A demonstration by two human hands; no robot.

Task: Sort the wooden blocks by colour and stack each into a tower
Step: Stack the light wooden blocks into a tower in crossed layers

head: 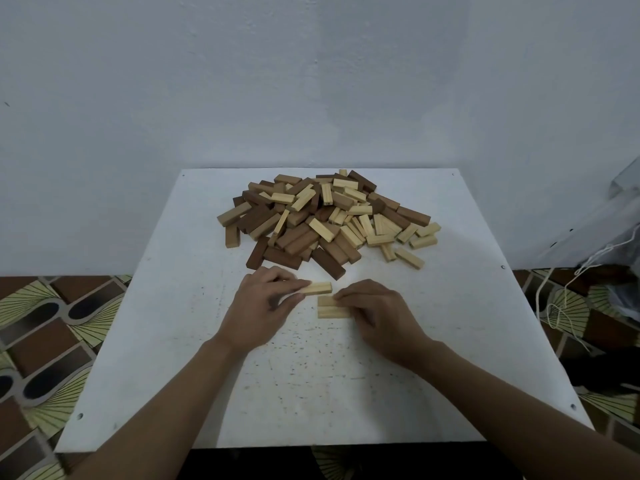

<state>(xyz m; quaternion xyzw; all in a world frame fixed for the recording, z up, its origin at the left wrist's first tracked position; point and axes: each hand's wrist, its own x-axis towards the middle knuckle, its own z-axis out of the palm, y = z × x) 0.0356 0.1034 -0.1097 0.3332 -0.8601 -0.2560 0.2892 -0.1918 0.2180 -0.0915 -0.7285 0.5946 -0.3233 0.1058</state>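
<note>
- Pinching one pale block [318,288] by its left end between fingers and thumb, the left hand [266,303] sits just on the near side of the pile [325,220]. The block lies level, with its long side running left to right.
- The right hand [377,313] is also on the near side of the pile, a little further from it than the left hand. Its fingers curl over the right end of the pale pair [330,307] and hold it down.
- The pale pair is two blocks lying flat and touching along their long sides.
- The held block is just beside the pair, on the edge that faces the pile. Whether it rests on the surface or hangs slightly above it cannot be told.
- That makes three pale blocks drawn out of the pile, one in the left hand and two under the right.
- The pile is one loose heap in three shades: pale, mid tan and dark brown. The blocks lie at all angles, too many and too overlapped to count.
- A few pale blocks lie singly at the pile's near right edge.
- One white board [173,341] lies under the pile and reaches well toward the person.
- One white string [554,306] trails over the patterned floor [52,323], well to the right of the pile and off the board.
</note>
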